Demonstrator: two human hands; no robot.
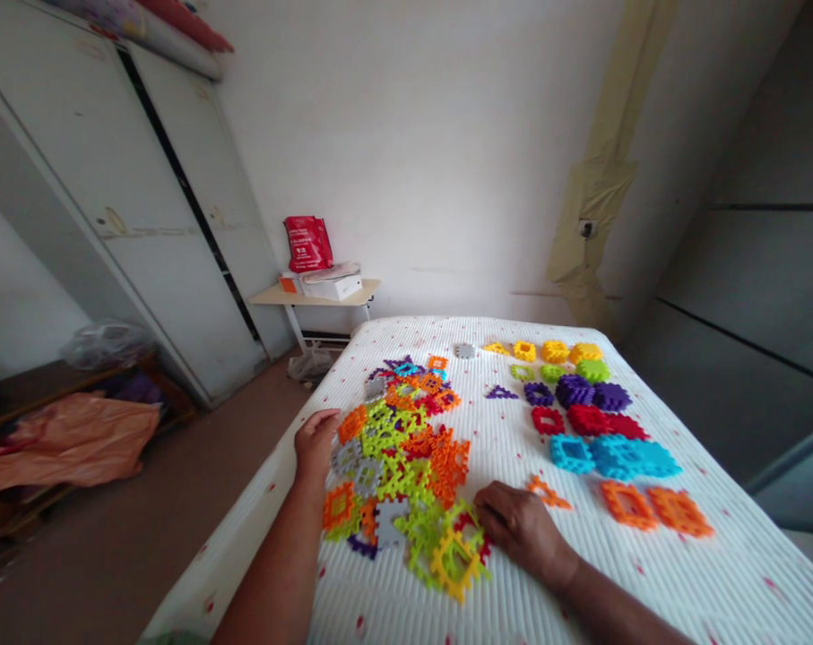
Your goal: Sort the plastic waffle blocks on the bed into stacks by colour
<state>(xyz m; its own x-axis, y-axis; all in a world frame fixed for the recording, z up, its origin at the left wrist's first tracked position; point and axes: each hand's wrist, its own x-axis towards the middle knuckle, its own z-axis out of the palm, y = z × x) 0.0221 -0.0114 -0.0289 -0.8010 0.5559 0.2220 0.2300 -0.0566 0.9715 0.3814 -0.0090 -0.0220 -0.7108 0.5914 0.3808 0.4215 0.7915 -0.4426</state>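
Note:
A mixed pile of interlocking plastic tiles (396, 475) in lime, orange, grey, purple and red covers the middle of the bed. At its left edge is my left hand (315, 441), fingers loosely extended beside an orange tile (351, 424); nothing shows in it. My right hand (510, 520) is curled down at the pile's right edge, near a red tile (469, 527) and a yellow square frame (457, 563). Its fingertips are hidden, so what they hold cannot be made out. Just past that hand lies an orange triangle frame (547, 493).
Rows sorted by colour lie on the right: yellow (554, 350), green (592, 370), purple (575, 391), red (589, 418), blue (633, 457) and orange tiles (679, 511). A grey tile (464, 351) lies farther back. Beyond the bed, a small table (272, 295) holds a red bag (307, 244).

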